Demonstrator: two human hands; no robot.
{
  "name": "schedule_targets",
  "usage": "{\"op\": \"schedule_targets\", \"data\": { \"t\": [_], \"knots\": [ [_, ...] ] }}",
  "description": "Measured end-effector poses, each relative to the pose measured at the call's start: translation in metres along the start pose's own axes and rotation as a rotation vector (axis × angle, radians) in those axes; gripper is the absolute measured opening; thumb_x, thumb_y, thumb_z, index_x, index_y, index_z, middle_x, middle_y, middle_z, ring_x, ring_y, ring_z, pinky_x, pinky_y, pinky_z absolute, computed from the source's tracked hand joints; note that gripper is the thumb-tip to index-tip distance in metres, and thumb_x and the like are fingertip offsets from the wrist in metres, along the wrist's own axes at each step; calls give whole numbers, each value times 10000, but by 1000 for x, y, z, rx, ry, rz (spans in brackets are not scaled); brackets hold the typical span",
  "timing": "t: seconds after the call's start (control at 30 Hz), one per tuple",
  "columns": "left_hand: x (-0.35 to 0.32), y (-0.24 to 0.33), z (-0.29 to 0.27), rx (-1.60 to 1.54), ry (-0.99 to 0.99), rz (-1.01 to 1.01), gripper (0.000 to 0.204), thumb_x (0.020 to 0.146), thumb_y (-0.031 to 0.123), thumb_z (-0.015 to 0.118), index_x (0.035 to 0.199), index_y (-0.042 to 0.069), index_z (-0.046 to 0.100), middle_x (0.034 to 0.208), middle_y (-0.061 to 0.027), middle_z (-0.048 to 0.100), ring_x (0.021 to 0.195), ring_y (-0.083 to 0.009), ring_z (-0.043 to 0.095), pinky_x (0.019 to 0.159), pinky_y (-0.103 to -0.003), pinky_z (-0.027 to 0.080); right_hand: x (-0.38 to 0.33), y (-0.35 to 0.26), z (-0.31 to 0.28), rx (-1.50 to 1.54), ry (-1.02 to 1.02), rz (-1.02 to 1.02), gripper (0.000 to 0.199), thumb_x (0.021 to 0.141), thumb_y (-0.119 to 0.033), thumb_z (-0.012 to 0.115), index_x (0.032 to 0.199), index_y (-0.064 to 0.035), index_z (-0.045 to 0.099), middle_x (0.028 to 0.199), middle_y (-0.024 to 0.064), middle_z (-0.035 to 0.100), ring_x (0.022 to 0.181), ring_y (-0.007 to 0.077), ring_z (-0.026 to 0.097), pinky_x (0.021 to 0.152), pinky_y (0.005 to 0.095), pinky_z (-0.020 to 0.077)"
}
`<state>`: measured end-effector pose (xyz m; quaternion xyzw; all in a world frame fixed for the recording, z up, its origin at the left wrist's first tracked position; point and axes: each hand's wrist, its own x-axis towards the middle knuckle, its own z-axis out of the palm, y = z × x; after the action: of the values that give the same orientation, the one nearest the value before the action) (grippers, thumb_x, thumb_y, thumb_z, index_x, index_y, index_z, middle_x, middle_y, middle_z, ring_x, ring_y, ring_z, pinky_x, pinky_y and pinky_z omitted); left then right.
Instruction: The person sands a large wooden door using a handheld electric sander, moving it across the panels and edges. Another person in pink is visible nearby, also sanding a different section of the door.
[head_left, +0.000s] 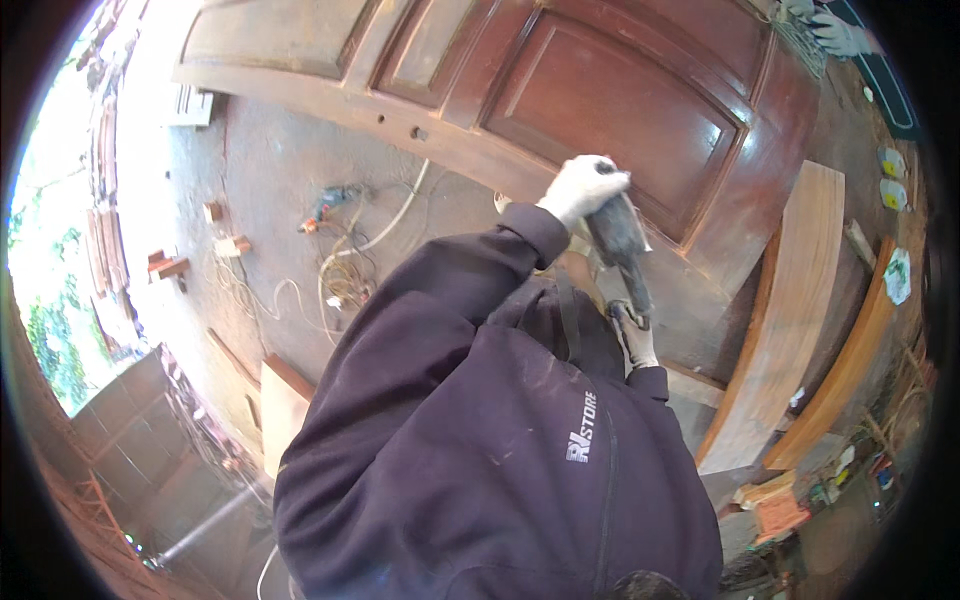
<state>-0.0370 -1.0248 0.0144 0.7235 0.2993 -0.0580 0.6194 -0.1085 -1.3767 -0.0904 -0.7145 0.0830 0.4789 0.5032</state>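
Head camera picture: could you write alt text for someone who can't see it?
A person in a dark jacket grips a grey power tool in both white-gloved hands, left hand on top and right hand lower, against a reddish-brown panelled wooden door. Curved wooden planks lie on the right, a drill and cables on the concrete floor.

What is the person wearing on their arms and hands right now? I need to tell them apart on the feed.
Both arms are in a dark navy hooded sweatshirt with ribbed cuffs, dusty in places, with a small white print on the chest. The left hand wears a white knit work glove; the right hand wears a similar light glove, greyed with dirt.
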Motion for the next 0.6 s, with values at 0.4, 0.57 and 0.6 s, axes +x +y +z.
{"op": "schedule_targets", "data": {
  "t": [0.4, 0.57, 0.6],
  "knots": [
    [32, -99, -312, -221, 133, -47, 267, 885, 248, 733, 963, -7, 740, 854, -14, 705, 787, -92, 608, 746, -261, 486, 33, -280, 332, -963, 80, -887, 996, 747, -482, 766, 1491, 39, 356, 1304, 224, 538, 1230, 368, 542, 1033, 458, 456],
    [37, -156, -471, -155, 256, 9, 323, 962, 214, 627, 1157, -33, 701, 1100, -98, 718, 1021, -165, 656, 944, -312, 492, 108, -320, 481, -1139, 65, -829, 434, 947, -87, 494, 1346, 79, 449, 824, 177, 687, 708, 305, 721, 565, 414, 590],
    [43, -167, -498, -202, 284, 10, 325, 969, 215, 619, 1173, -28, 693, 1108, -98, 719, 1027, -174, 658, 958, -313, 489, 110, -341, 501, -1096, 2, -747, 414, 948, -72, 477, 1336, 72, 458, 831, 191, 699, 717, 316, 724, 572, 424, 588]
  ]
}}
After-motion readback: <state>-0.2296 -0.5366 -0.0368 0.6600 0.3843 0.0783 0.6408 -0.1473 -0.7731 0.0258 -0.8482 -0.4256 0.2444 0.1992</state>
